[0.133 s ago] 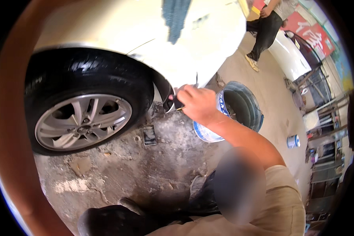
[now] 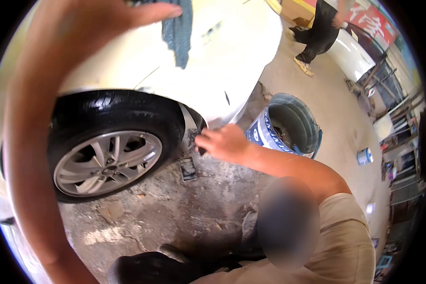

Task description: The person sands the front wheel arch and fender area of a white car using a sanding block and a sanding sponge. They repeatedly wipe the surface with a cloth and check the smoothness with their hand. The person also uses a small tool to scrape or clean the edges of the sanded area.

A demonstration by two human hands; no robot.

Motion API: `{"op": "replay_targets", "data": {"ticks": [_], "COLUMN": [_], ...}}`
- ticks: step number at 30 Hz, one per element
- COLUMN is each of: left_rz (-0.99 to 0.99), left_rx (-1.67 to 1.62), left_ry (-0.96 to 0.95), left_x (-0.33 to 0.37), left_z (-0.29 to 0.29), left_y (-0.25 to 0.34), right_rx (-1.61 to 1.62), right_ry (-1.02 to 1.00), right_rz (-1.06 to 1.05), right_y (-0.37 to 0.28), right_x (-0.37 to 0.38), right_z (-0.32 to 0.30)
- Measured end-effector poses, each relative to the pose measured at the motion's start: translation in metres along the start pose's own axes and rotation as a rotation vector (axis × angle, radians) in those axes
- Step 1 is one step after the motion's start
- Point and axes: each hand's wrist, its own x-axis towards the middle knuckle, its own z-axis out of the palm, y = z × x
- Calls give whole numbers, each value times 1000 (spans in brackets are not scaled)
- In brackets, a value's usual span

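Observation:
My left hand point(image 2: 94, 33) reaches over the cream car body point(image 2: 128, 71) at the upper left. Its thumb is stretched out across a blue-grey ribbed cloth point(image 2: 177, 45) lying on the panel; the other fingers are mostly beyond the top edge. Below the lower corner of the bumper point(image 2: 227, 106), my right hand point(image 2: 226, 144) is closed on a small dark pad point(image 2: 202, 151), mostly covered by the fingers. Left of that hand stands the car wheel point(image 2: 110, 165) with its black tyre. A dark rectangular pad point(image 2: 188, 169) lies on the floor just below the hand.
A blue-and-white bucket point(image 2: 288, 125) stands right of the bumper, behind my right forearm. Farther right are a small blue-and-white can point(image 2: 364, 156) and shelves of clutter point(image 2: 404, 189). Another person point(image 2: 319, 38) stands beside a white car part point(image 2: 350, 57) at the back.
My left hand has come into view onto the cloth. My right hand has moved down off the bumper's corner. The view has shifted, and the other person has moved slightly.

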Motion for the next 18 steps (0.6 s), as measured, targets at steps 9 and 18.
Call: {"op": "replay_targets", "data": {"ticks": [9, 18], "left_rz": [93, -239], "left_rx": [202, -364], "left_ry": [-126, -594], "left_x": [-28, -153], "left_z": [16, 36], "left_y": [103, 219], "right_rx": [343, 572], "right_ry": [-457, -640], "right_rz": [29, 288], "right_y": [-33, -25], "right_x": [13, -10], "right_z": [3, -3]}}
